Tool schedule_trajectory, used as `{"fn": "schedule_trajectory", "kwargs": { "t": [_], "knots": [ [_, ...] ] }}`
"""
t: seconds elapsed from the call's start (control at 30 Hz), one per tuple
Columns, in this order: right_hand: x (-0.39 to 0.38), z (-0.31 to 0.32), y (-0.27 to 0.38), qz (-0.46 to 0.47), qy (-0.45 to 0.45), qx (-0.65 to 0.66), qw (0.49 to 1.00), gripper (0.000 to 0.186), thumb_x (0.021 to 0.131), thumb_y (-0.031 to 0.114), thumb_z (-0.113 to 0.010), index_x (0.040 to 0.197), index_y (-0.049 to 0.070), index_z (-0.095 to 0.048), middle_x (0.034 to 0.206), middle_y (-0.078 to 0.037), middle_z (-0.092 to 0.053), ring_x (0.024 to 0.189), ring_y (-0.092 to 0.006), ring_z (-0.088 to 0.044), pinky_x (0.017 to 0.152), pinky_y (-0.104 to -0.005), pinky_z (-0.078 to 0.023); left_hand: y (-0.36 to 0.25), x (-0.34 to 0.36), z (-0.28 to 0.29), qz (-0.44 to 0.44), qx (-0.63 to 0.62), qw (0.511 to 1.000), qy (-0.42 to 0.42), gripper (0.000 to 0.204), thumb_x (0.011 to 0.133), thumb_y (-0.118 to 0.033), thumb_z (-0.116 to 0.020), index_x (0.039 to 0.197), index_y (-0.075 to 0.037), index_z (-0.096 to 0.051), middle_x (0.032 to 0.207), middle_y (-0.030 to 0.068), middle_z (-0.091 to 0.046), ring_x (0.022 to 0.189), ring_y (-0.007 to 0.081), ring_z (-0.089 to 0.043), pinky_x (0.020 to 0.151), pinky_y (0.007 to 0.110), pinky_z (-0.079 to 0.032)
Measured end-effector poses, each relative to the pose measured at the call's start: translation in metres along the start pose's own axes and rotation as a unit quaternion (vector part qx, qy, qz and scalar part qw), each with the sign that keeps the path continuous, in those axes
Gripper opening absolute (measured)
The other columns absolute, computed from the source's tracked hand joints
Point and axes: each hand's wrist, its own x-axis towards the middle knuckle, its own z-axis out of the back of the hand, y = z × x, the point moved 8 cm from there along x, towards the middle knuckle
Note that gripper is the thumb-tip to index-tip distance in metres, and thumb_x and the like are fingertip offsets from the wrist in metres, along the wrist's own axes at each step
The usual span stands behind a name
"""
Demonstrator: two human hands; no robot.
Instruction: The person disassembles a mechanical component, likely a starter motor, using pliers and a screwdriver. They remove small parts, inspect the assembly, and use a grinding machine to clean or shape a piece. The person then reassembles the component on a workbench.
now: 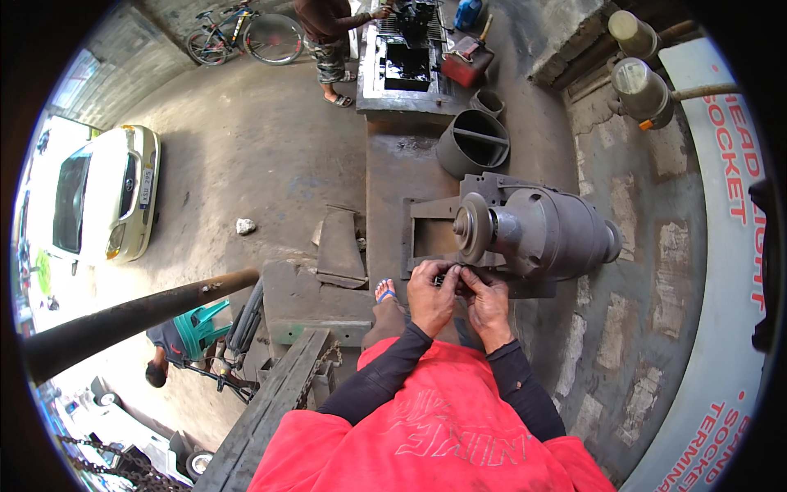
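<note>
Left hand [432, 302] is pinching a small silvery bit [439, 280] beside the grinder [549, 232], fingers [436, 268] mostly hiding it, can't tell if right hand [490, 310] is gripping, dark bucket [448, 154] sitting beyond the grinder.

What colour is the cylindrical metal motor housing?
Dull grey: the cylindrical metal motor housing shows in the head view.

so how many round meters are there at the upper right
2: the upper meter near the top edge, and the lower meter just below it, beside the white sign.

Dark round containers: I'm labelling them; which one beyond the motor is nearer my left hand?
The large container, with a bar across its opening; the small container is farther from your left hand.
</note>
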Motion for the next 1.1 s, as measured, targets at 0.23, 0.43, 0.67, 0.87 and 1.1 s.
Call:
{"fn": "schedule_trajectory", "kwargs": {
  "t": [0.23,0.43,0.67,0.87,1.1],
  "knots": [
    [-0.012,0.046,-0.001,-0.01,-0.047,-0.021,0.999,0.019,0.1,0.014,-0.076,0.113,0.001,-0.074,0.095,-0.007,-0.075,0.078,-0.0174,-0.071,0.071,-0.0322,-0.057,0.054,-0.027,-0.02,0.453,-0.365,0.8,0.149,0.022,0.102,-0.026,-0.071,0.099,-0.004,-0.075,0.092,0.0041,-0.073,0.081,0.018,-0.07,0.066,0.036,-0.058],
    [0.006,0.148,-0.017,-0.023,-0.18,0.134,0.974,0.015,0.109,0.02,-0.06,0.109,0.008,-0.068,0.088,-0.008,-0.069,0.075,-0.0239,-0.065,0.066,-0.0368,-0.052,0.044,-0.046,-0.026,0.537,-0.462,0.682,0.181,0.019,0.107,-0.028,-0.062,0.106,-0.011,-0.071,0.093,0.0031,-0.072,0.087,0.0246,-0.071,0.072,0.048,-0.059],
    [0.051,0.192,-0.017,0.033,-0.215,0.039,0.975,0.013,0.108,0.014,-0.06,0.111,0.005,-0.068,0.089,-0.009,-0.068,0.073,-0.0221,-0.065,0.061,-0.0378,-0.053,0.042,-0.066,-0.022,0.551,-0.464,0.659,0.215,0.022,0.108,-0.029,-0.058,0.107,-0.01,-0.067,0.097,0.0068,-0.071,0.094,0.0303,-0.07,0.078,0.052,-0.058],
    [-0.008,0.154,0.002,0.074,-0.155,-0.087,0.981,0.021,0.104,0.014,-0.069,0.121,0.002,-0.071,0.092,-0.004,-0.072,0.066,-0.0133,-0.065,0.056,-0.0285,-0.05,0.035,-0.112,-0.031,0.524,-0.378,0.707,0.288,0.022,0.109,-0.028,-0.056,0.108,-0.009,-0.067,0.102,0.0085,-0.072,0.099,0.0315,-0.07,0.078,0.051,-0.058],
    [-0.324,0.218,0.032,0.353,-0.148,-0.261,0.886,0.027,0.097,0.008,-0.072,0.124,0.005,-0.076,0.118,-0.01,-0.074,0.108,-0.0278,-0.073,0.096,-0.0391,-0.057,0.015,-0.298,-0.106,0.523,-0.123,0.658,0.528,0.026,0.106,-0.031,-0.062,0.12,-0.009,-0.068,0.108,0.0067,-0.072,0.1,0.0256,-0.07,0.083,0.047,-0.059]
  ]
}}
